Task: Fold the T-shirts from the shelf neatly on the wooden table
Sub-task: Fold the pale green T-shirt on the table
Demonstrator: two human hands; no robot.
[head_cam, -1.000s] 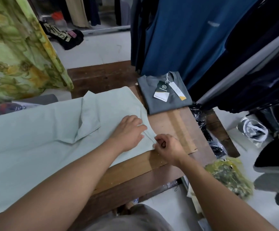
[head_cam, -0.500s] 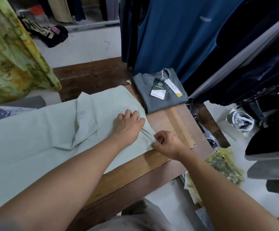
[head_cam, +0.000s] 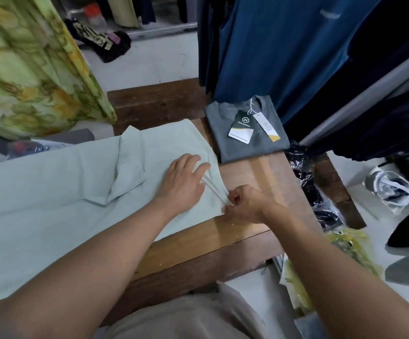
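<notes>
A pale green T-shirt (head_cam: 52,192) lies spread across the wooden table (head_cam: 223,245), one sleeve folded inward near the middle. My left hand (head_cam: 184,182) presses flat on the shirt near its right end, fingers straight. My right hand (head_cam: 245,204) pinches the shirt's edge at the right corner, where a narrow raised fold runs up toward my left fingertips. A folded grey T-shirt (head_cam: 247,133) with two hang tags sits at the table's far right corner.
Blue and dark garments (head_cam: 284,50) hang close behind the grey shirt. A green floral cloth (head_cam: 27,69) hangs at the left. Plastic-wrapped items (head_cam: 321,192) and a yellow-green bag (head_cam: 350,253) lie on the floor to the right of the table.
My left hand has slid slightly further along the shirt, and my right hand keeps pinching the edge, with the narrow fold drawn tighter between them.
</notes>
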